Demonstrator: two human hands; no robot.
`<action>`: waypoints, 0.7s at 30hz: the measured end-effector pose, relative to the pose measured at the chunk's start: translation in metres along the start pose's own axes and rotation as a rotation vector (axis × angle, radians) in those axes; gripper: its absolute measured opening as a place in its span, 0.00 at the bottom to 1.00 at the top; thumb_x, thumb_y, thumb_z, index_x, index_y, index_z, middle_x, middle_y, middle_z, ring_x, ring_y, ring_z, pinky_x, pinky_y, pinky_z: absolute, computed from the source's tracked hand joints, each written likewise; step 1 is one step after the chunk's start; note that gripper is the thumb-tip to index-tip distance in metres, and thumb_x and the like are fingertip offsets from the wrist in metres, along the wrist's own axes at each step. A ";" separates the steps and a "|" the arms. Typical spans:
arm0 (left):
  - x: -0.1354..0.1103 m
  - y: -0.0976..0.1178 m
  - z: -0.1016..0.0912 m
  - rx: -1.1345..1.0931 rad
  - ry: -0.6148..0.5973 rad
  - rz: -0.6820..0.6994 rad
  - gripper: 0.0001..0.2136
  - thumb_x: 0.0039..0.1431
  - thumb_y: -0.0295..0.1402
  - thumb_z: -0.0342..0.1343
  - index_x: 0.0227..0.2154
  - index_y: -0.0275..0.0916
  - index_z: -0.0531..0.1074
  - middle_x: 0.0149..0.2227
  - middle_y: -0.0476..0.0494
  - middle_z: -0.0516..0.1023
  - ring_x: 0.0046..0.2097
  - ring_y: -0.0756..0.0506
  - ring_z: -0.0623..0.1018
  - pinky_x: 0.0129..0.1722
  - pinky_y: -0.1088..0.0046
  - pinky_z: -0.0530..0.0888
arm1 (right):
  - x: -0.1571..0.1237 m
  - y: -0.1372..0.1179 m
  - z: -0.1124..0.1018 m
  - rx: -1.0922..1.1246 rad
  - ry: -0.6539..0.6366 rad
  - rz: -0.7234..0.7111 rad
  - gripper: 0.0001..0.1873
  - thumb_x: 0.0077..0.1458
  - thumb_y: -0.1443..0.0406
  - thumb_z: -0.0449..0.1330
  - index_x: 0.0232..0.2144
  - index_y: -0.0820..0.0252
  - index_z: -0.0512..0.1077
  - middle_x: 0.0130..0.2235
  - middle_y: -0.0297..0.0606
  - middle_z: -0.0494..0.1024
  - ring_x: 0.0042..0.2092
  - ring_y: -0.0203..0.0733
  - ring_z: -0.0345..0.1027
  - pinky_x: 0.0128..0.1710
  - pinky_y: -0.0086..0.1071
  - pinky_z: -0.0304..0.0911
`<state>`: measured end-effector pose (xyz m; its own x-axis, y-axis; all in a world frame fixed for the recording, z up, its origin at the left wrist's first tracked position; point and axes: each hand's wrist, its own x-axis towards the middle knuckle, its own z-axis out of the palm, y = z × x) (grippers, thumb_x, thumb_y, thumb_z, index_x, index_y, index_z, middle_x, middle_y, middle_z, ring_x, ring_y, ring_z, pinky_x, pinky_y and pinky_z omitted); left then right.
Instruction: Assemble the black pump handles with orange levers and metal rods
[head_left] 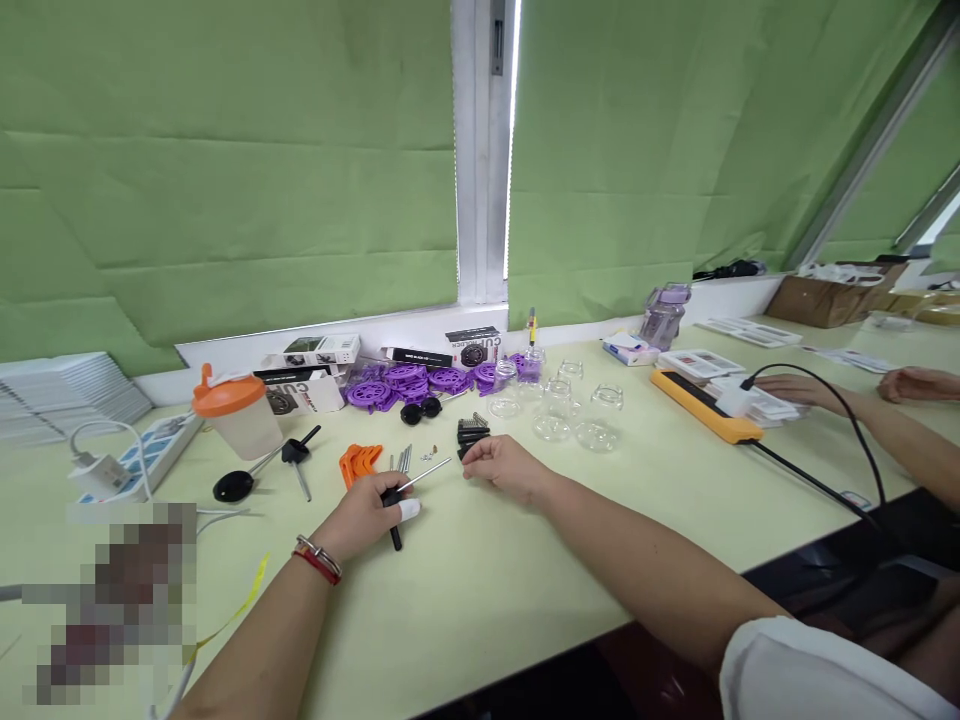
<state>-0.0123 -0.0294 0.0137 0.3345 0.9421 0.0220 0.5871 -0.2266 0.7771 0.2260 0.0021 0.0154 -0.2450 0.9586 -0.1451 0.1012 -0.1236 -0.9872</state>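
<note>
My left hand (367,515) is closed around a black-handled metal rod (426,474), its bare shaft slanting up to the right. A white wrap covers one fingertip of that hand. My right hand (506,468) has its fingers pinched together at the lower edge of a cluster of small black parts (472,432); the fingers partly hide the lowest one. Between and beyond the hands lie tiny metal pieces (429,455), metal pins (406,459) and orange brackets (360,463). Another black-headed rod (296,455) rests farther left.
Purple wheel-shaped parts (409,382) and printed boxes (304,392) line the back. Clear glass-like cups (598,425) stand right of them. An orange-lidded cup (236,410) and power strip (161,455) are left; an orange power strip (701,405) and another person's hand (787,390) are right.
</note>
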 end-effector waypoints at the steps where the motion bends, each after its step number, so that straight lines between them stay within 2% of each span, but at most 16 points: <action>1: 0.001 0.001 0.001 0.007 -0.007 0.017 0.12 0.48 0.45 0.57 0.28 0.41 0.72 0.29 0.46 0.68 0.31 0.44 0.68 0.34 0.67 0.66 | -0.003 0.003 -0.001 0.027 -0.020 0.020 0.08 0.36 0.72 0.63 0.26 0.64 0.73 0.22 0.32 0.74 0.22 0.29 0.58 0.22 0.25 0.53; 6: 0.003 0.008 0.005 0.023 -0.021 0.103 0.12 0.47 0.42 0.59 0.33 0.43 0.76 0.36 0.44 0.73 0.39 0.40 0.71 0.43 0.62 0.67 | -0.003 0.016 -0.005 0.118 -0.062 0.031 0.11 0.35 0.70 0.66 0.26 0.64 0.72 0.23 0.33 0.74 0.24 0.30 0.63 0.23 0.24 0.53; 10: 0.003 0.004 0.006 0.069 0.018 0.058 0.14 0.45 0.40 0.60 0.36 0.42 0.72 0.34 0.46 0.73 0.36 0.42 0.70 0.38 0.65 0.68 | 0.005 0.021 -0.010 0.070 -0.035 -0.042 0.10 0.36 0.69 0.66 0.26 0.64 0.72 0.21 0.30 0.71 0.24 0.30 0.61 0.25 0.25 0.55; 13: 0.003 0.001 0.007 0.122 0.051 0.003 0.13 0.44 0.40 0.60 0.33 0.42 0.67 0.29 0.49 0.70 0.31 0.45 0.67 0.32 0.69 0.66 | 0.009 0.022 -0.013 0.035 -0.023 -0.078 0.08 0.39 0.68 0.65 0.26 0.64 0.72 0.21 0.28 0.69 0.24 0.29 0.57 0.26 0.26 0.54; 15: 0.004 0.001 0.008 0.144 0.054 0.008 0.12 0.45 0.40 0.60 0.32 0.42 0.67 0.28 0.49 0.69 0.30 0.45 0.67 0.31 0.69 0.65 | 0.010 0.024 -0.013 0.012 -0.028 -0.100 0.08 0.39 0.67 0.65 0.26 0.64 0.72 0.21 0.29 0.69 0.24 0.29 0.57 0.26 0.26 0.54; 21: 0.007 0.000 0.008 0.154 0.042 0.141 0.10 0.49 0.40 0.58 0.33 0.43 0.72 0.38 0.43 0.73 0.40 0.40 0.70 0.43 0.62 0.66 | 0.015 0.028 -0.014 -0.067 0.017 -0.150 0.08 0.41 0.65 0.64 0.27 0.64 0.73 0.22 0.29 0.68 0.25 0.30 0.57 0.27 0.27 0.54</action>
<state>-0.0044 -0.0251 0.0085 0.3918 0.9073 0.1525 0.6434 -0.3886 0.6596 0.2390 0.0162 -0.0135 -0.2456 0.9694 0.0050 0.1294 0.0379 -0.9909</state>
